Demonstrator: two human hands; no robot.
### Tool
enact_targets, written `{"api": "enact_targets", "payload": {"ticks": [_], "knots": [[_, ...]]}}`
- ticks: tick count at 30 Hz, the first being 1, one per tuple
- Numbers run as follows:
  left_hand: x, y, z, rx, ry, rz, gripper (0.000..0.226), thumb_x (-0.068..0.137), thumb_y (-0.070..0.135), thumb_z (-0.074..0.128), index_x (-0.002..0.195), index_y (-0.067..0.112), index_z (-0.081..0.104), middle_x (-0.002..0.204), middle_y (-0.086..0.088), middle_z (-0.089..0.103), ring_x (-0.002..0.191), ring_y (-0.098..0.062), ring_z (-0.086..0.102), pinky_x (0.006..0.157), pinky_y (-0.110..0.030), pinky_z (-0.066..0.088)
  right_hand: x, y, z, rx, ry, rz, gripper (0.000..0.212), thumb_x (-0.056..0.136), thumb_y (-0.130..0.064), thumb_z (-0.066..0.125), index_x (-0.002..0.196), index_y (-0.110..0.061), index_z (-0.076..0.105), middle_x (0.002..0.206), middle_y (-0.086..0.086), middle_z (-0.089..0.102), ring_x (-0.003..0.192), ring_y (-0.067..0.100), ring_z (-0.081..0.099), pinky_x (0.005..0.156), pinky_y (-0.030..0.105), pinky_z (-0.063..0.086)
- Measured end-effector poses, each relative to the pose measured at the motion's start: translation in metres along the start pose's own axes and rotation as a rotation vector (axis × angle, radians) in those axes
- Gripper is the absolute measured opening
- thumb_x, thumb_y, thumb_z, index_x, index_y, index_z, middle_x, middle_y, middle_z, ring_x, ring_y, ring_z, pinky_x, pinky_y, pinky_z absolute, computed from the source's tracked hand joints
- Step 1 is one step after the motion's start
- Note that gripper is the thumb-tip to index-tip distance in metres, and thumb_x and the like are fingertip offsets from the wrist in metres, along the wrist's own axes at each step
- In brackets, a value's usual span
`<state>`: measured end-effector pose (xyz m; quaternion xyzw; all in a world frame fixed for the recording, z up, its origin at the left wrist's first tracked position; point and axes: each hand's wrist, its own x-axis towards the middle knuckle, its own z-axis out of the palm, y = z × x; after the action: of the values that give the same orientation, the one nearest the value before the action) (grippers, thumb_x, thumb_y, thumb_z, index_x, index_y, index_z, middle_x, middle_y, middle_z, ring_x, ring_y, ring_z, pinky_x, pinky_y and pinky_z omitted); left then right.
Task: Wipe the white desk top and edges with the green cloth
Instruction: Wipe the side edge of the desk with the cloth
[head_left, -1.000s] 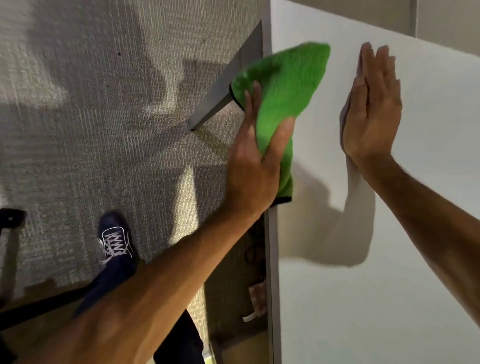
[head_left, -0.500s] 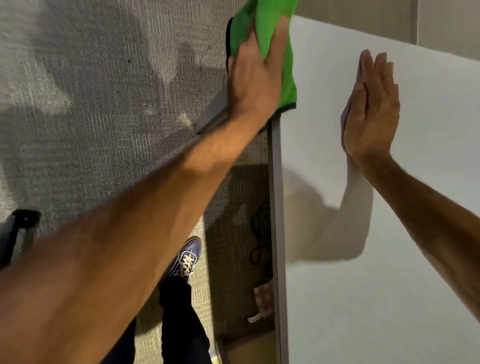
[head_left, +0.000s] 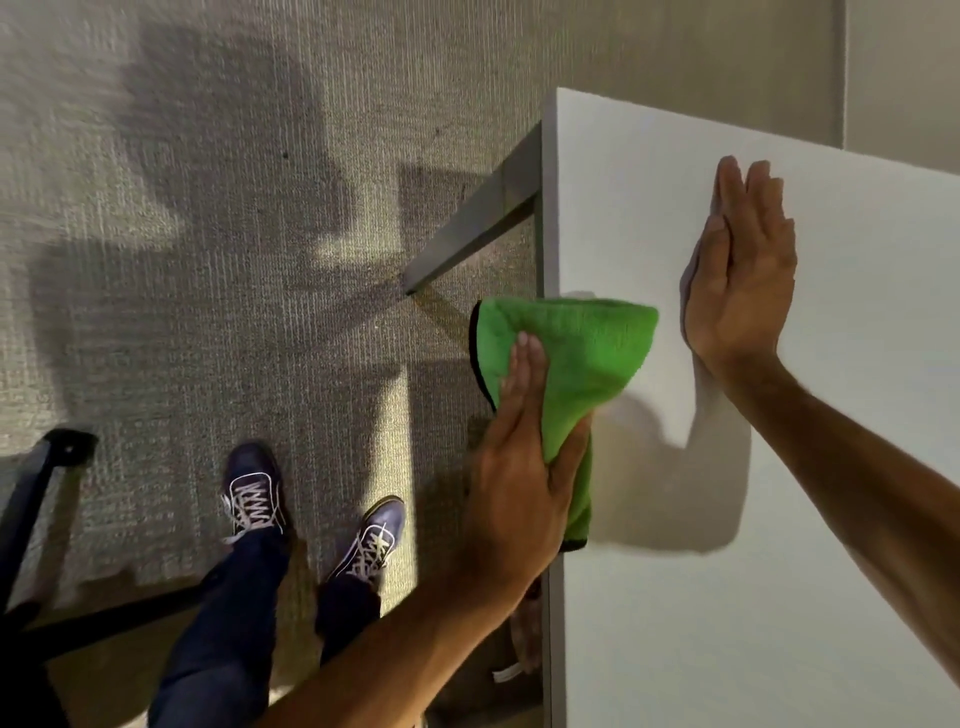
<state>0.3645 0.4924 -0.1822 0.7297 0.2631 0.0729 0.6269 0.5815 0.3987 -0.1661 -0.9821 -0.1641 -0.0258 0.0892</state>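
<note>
The left hand (head_left: 519, 467) has the cloth (head_left: 576, 353) folded over the left edge (head_left: 551, 649) of the desk (head_left: 779, 597). Its fingers lie straight against the outer face, the thumb comes over on the top side, and the cloth is pinched between them with the board inside the fold. Part of the cloth spreads onto the top and part hangs down the side, its dark hem showing. The right hand (head_left: 743, 280) lies flat on the top, fingers straight and together, holding nothing, near the cloth; it looks to be a brace for the lean.

The step in hand, I judge, is the edge wipe along the left side, with the cloth partway between the far corner and the near end of the view. How much of the top is done cannot be told, since the white surface shows no marks either way.

The next move calls for a slide along the edge, the pinch firm enough to hold the fold on both faces yet loose enough to run. A grey leg (head_left: 467, 234) stands under the far corner, so the fingers would have to ride clear of it there. Below are carpet (head_left: 182, 260), the person's shoes (head_left: 254, 493) and a chair base (head_left: 31, 493)
</note>
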Motion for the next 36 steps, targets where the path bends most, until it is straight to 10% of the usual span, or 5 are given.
{"api": "enact_targets", "payload": {"ticks": [8, 14, 18, 23, 36], "knots": [[0.153, 0.036, -0.011, 0.059, 0.097, 0.048, 0.061, 0.105, 0.025, 0.049, 0.152, -0.007, 0.027, 0.160, -0.022, 0.031, 0.150, -0.031, 0.030, 0.121, -0.040, 0.030, -0.001, -0.003, -0.001, 0.005, 0.012, -0.005, 0.047, 0.112, -0.019, 0.030, 0.159, -0.017, 0.035, 0.168, 0.011, 0.026, 0.159, 0.026, 0.019, 0.130, 0.045, 0.015], [0.177, 0.037, -0.015, -0.092, 0.099, -0.008, 0.047, 0.105, 0.031, 0.048, 0.140, -0.001, 0.051, 0.121, -0.021, 0.068, 0.103, -0.027, 0.069, 0.086, -0.033, 0.057, -0.001, -0.004, -0.001, 0.017, 0.017, -0.012, 0.047, 0.111, -0.020, 0.030, 0.158, -0.014, 0.035, 0.168, 0.012, 0.027, 0.159, 0.028, 0.020, 0.131, 0.047, 0.015], [0.104, 0.019, -0.005, -0.064, 0.082, -0.070, 0.049, 0.104, 0.034, 0.050, 0.142, 0.004, 0.051, 0.136, -0.012, 0.064, 0.122, -0.017, 0.060, 0.107, -0.018, 0.041, -0.001, -0.004, -0.002, 0.022, 0.025, -0.024, 0.048, 0.110, -0.018, 0.031, 0.158, -0.011, 0.036, 0.167, 0.015, 0.028, 0.158, 0.030, 0.021, 0.130, 0.049, 0.016], [0.033, 0.010, -0.003, 0.003, -0.009, -0.077, 0.069, 0.102, 0.054, 0.039, 0.153, 0.008, 0.035, 0.132, -0.020, 0.063, 0.109, -0.029, 0.066, 0.089, -0.039, 0.054, -0.001, -0.003, -0.001, 0.018, 0.034, -0.024, 0.048, 0.110, -0.019, 0.030, 0.158, -0.012, 0.037, 0.167, 0.015, 0.028, 0.158, 0.030, 0.022, 0.129, 0.051, 0.018], [0.179, 0.045, -0.021, 0.087, 0.058, 0.056, 0.065, 0.105, 0.031, 0.048, 0.155, -0.003, 0.024, 0.157, -0.020, 0.038, 0.144, -0.029, 0.041, 0.117, -0.039, 0.036, 0.000, -0.005, 0.000, 0.043, -0.003, -0.008, 0.055, 0.109, -0.036, 0.032, 0.159, -0.014, 0.032, 0.169, 0.011, 0.025, 0.159, 0.029, 0.018, 0.127, 0.056, 0.017]]}}
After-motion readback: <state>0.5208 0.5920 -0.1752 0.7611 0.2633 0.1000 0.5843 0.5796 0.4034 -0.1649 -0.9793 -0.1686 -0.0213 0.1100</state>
